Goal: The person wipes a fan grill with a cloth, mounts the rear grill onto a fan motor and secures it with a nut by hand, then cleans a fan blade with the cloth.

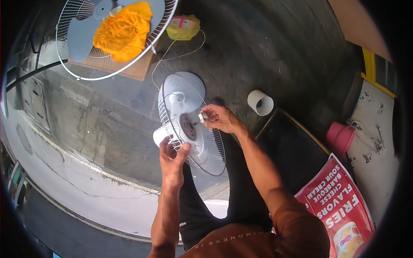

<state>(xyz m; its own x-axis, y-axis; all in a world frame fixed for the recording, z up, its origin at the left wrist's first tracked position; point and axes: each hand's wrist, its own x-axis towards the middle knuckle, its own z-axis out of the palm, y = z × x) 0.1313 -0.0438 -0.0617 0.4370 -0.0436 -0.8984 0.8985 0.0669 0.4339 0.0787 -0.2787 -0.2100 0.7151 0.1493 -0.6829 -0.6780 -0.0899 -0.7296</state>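
Note:
A white electric fan stands between my legs, its round wire grille tilted and facing me. At the grille's middle is a grey hub plate with a thin shaft sticking out. My left hand grips the grille's lower left edge, thumb in front and fingers curled at the wires beside the white motor housing. Pinched in my right hand is a small grey-white piece, close to the shaft's tip. Its exact kind is too small to make out.
A larger grille with grey blades lies on a cardboard box, an orange cloth on top. Nearby are a yellow-green bag and a cord. Right: a white cylinder, dark panel, pink bucket, red fries banner.

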